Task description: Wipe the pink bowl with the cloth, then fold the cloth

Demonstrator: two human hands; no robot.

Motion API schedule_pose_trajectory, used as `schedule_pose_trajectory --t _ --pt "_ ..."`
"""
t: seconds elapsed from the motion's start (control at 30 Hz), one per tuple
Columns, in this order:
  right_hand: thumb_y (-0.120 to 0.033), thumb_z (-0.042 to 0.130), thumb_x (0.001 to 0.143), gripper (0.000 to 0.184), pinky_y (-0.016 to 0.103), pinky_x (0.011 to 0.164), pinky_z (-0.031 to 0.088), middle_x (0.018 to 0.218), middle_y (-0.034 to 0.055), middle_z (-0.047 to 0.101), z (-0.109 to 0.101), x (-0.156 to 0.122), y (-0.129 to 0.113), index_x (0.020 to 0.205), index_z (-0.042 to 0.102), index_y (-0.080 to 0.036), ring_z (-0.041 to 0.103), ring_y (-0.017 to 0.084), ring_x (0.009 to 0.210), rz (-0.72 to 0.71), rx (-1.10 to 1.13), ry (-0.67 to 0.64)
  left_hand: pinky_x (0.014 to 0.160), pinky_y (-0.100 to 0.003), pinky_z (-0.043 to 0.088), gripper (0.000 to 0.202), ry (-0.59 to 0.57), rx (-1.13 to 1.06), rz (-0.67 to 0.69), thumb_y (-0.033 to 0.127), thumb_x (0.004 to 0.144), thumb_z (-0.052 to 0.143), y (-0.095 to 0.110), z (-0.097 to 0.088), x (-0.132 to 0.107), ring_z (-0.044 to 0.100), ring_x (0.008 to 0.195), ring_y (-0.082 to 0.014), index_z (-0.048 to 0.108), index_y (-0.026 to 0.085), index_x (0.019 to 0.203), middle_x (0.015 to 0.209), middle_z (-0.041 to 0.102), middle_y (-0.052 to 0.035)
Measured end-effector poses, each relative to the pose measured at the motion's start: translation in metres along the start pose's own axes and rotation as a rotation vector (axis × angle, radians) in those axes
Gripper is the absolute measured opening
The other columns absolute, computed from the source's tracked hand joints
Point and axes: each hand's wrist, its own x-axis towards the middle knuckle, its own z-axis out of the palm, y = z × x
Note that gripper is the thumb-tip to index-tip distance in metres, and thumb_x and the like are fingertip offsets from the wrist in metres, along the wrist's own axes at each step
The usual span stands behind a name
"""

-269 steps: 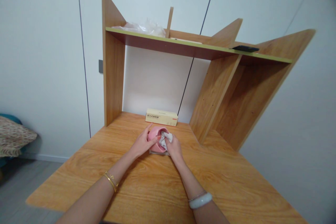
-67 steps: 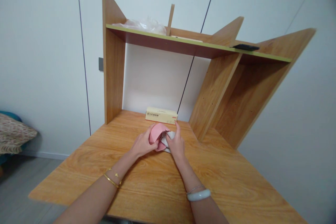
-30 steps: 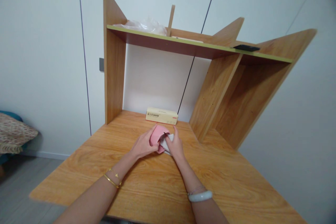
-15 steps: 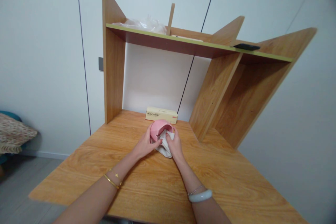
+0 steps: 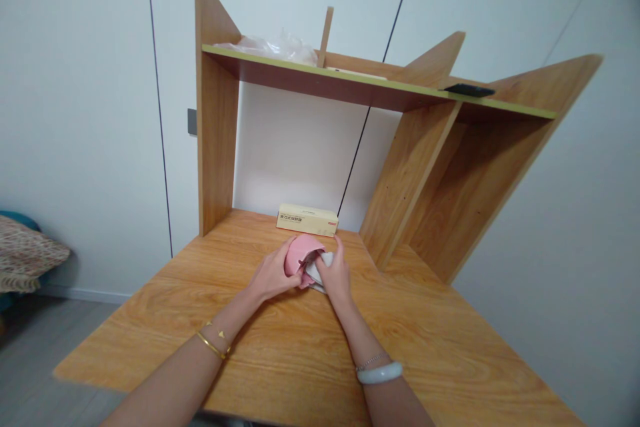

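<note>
A rounded, hollow pink container [image 5: 303, 250] is tilted just above or on the desk, its opening turned to the right and toward me. My left hand [image 5: 273, 273] is closed round its left side, thumb near the rim. At the opening, my right hand [image 5: 336, 275] grips a white cloth [image 5: 314, 271], with part of the cloth inside the container. The right fingertips are partly hidden by cloth and rim. A notch or dark gap shows in the pink edge.
Behind the container, a cream box [image 5: 307, 219] with printed lettering stands on the wooden desk [image 5: 280, 360]. Above rises a wooden shelf unit [image 5: 219, 140], holding a clear plastic bag [image 5: 273, 47] and a flat black object [image 5: 470, 90]. A patterned fabric [image 5: 30, 247] lies off to the left.
The pink container has tipped slightly downward. The right hand has pushed more of the white cloth into its opening, so less cloth hangs below it.
</note>
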Motion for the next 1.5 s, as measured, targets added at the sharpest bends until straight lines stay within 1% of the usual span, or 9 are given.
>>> schedule_pose_trajectory --t 0.13,0.27,0.47,0.6,0.7,0.9,1.03,1.27,1.5 --pt "-0.035 0.048 0.077 0.059 0.029 0.064 0.044 0.094 0.0122 0.065 0.011 -0.001 0.007 0.13 0.036 -0.012 0.061 0.022 0.074 -0.029 0.146 -0.068 0.097 -0.037 0.037 0.074 0.008 0.005 -0.017 0.033 0.066 0.062 -0.003 -0.001 0.001 0.048 0.114 -0.0271 0.033 0.019 0.133 0.129 0.049 -0.0094" --pt "-0.032 0.045 0.078 0.054 0.031 0.073 0.045 0.105 0.0135 0.062 0.015 0.0 0.007 0.128 0.039 -0.013 0.06 0.023 0.089 -0.011 0.224 -0.025 0.099 -0.035 0.035 0.066 0.063 -0.069 -0.017 0.037 0.075 0.055 -0.01 0.0 0.006 0.045 0.117 -0.0236 0.03 0.021 0.134 0.13 0.047 -0.0082" --pt "-0.034 0.041 0.08 0.047 0.033 0.086 0.042 0.117 0.0124 0.057 0.017 0.0 0.008 0.122 0.045 -0.014 0.054 0.021 0.104 0.041 0.344 0.008 0.105 -0.039 0.025 0.081 0.083 -0.204 -0.001 0.043 0.074 0.059 -0.014 0.011 0.006 0.031 0.128 -0.0248 0.016 0.017 0.138 0.14 0.032 -0.0139" --pt "-0.032 0.042 0.079 0.045 0.032 0.086 0.042 0.116 0.0102 0.058 0.022 -0.001 0.01 0.121 0.046 -0.016 0.055 0.02 0.103 -0.002 0.375 -0.02 0.096 -0.034 0.037 0.079 0.035 -0.307 -0.012 0.038 0.074 0.06 -0.013 0.017 0.004 0.046 0.116 -0.022 0.017 0.014 0.136 0.131 0.042 -0.0147" --pt "-0.031 0.047 0.077 0.052 0.033 0.084 0.043 0.118 0.012 0.056 0.021 -0.001 0.008 0.126 0.041 -0.015 0.055 0.021 0.102 -0.012 0.302 0.015 0.085 -0.032 0.045 0.077 0.049 -0.253 -0.055 0.034 0.07 0.062 -0.012 0.014 0.005 0.056 0.1 -0.0203 0.023 0.016 0.134 0.119 0.053 -0.0106" --pt "-0.037 0.051 0.076 0.061 0.031 0.066 0.043 0.09 0.0116 0.066 0.003 -0.001 -0.002 0.131 0.035 -0.017 0.062 0.025 0.079 0.001 0.009 0.016 0.083 -0.035 0.046 0.07 0.028 0.001 -0.091 0.035 0.066 0.062 -0.005 0.002 0.004 0.057 0.1 -0.0265 0.036 0.02 0.129 0.115 0.059 -0.0088" --pt "-0.037 0.051 0.077 0.061 0.03 0.064 0.042 0.087 0.0105 0.066 0.0 0.0 -0.001 0.132 0.034 -0.018 0.062 0.025 0.076 -0.023 -0.068 -0.006 0.084 -0.034 0.045 0.066 0.009 0.059 -0.091 0.031 0.068 0.058 -0.003 0.0 0.003 0.059 0.098 -0.0258 0.038 0.019 0.13 0.114 0.06 -0.0083" --pt "-0.035 0.047 0.079 0.057 0.03 0.069 0.045 0.099 0.0133 0.064 0.013 -0.001 0.008 0.13 0.037 -0.013 0.061 0.023 0.08 -0.033 0.106 -0.074 0.089 -0.037 0.043 0.065 0.01 0.073 -0.091 0.037 0.071 0.058 -0.004 0.001 0.004 0.056 0.104 -0.0279 0.037 0.021 0.131 0.12 0.056 -0.009" --pt "-0.035 0.042 0.079 0.05 0.032 0.081 0.044 0.115 0.0149 0.057 0.016 0.001 0.01 0.123 0.044 -0.012 0.056 0.023 0.101 0.043 0.302 0.009 0.094 -0.036 0.039 0.078 0.052 -0.228 -0.063 0.045 0.074 0.059 -0.01 0.008 0.005 0.052 0.108 -0.0224 0.021 0.016 0.136 0.123 0.052 -0.0116"
